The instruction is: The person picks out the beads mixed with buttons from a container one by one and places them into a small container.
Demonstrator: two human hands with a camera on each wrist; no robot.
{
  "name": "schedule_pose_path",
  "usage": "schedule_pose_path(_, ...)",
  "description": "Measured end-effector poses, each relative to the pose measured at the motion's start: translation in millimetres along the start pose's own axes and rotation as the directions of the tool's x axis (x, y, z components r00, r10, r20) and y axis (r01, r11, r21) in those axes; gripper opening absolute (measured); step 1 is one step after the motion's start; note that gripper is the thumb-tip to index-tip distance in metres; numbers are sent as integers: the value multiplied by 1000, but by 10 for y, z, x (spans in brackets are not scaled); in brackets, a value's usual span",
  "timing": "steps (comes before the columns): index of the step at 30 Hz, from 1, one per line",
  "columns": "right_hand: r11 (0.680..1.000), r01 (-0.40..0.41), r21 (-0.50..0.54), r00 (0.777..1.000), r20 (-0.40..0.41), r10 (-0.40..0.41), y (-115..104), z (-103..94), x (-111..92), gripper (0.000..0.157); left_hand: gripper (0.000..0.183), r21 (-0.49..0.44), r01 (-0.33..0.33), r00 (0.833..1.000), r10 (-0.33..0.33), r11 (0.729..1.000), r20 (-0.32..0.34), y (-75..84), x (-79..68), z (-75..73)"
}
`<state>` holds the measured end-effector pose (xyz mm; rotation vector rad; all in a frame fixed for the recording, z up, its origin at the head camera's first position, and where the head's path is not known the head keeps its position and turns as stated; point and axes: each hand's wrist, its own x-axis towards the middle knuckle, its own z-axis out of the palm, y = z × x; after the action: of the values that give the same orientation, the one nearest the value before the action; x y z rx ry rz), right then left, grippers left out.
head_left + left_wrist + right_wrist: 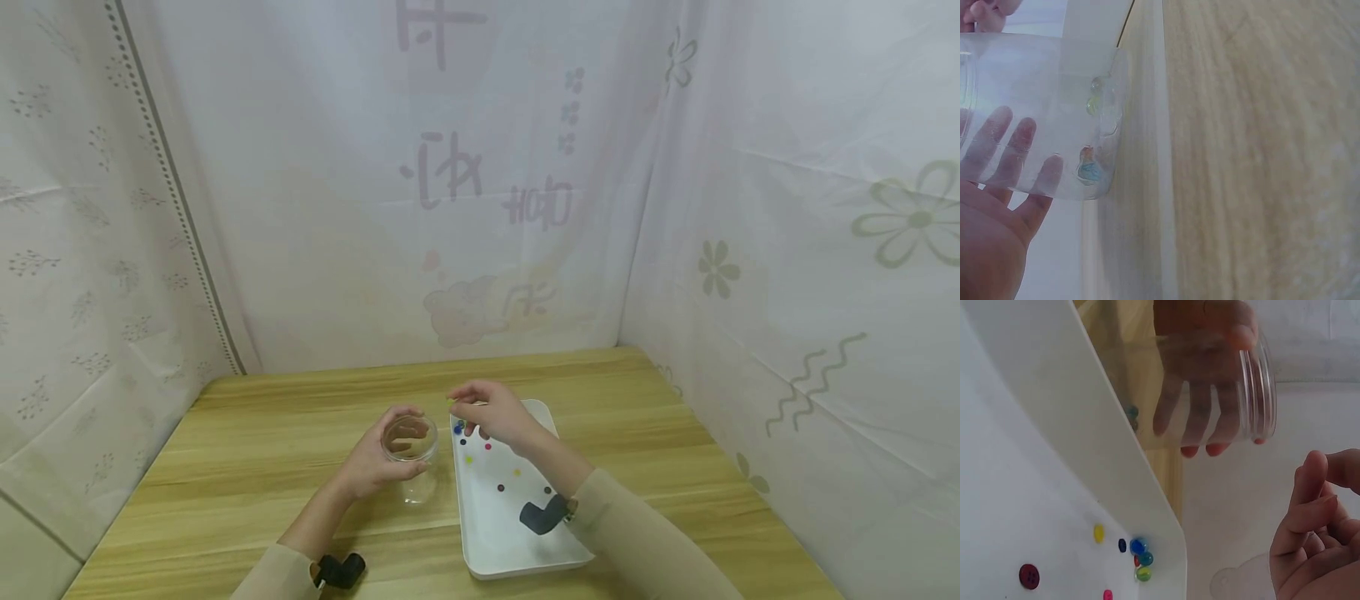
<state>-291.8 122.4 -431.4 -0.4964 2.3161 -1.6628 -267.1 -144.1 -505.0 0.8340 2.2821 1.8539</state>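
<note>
My left hand (373, 460) grips a clear, wide-mouthed plastic jar (414, 483) around its upper side. Inside, near the jar's bottom, lie a few glass marbles, one yellow-green (1092, 105) and one bluish (1089, 171). My right hand (497, 414) is raised over the far left corner of the white tray (487, 537), to the right of the jar's mouth. Thumb and forefinger pinch a small yellow-green piece (451, 402); its kind cannot be made out, and in the right wrist view the fingers hide it.
Scattered in the tray are several small buttons, including a dark red one (1029, 576) and a yellow one (1099, 534). A few marbles, among them a blue one (1138, 545), cluster in its far left corner. Patterned curtains (480, 208) enclose the wooden table (300, 417).
</note>
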Motion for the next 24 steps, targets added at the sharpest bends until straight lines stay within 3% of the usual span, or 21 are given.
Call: schedule_pose_path(24, 999, 46, 11, 995, 89, -47, -249, 276, -63, 28, 75, 2, 12, 1000, -12, 1000, 28, 0, -14, -14)
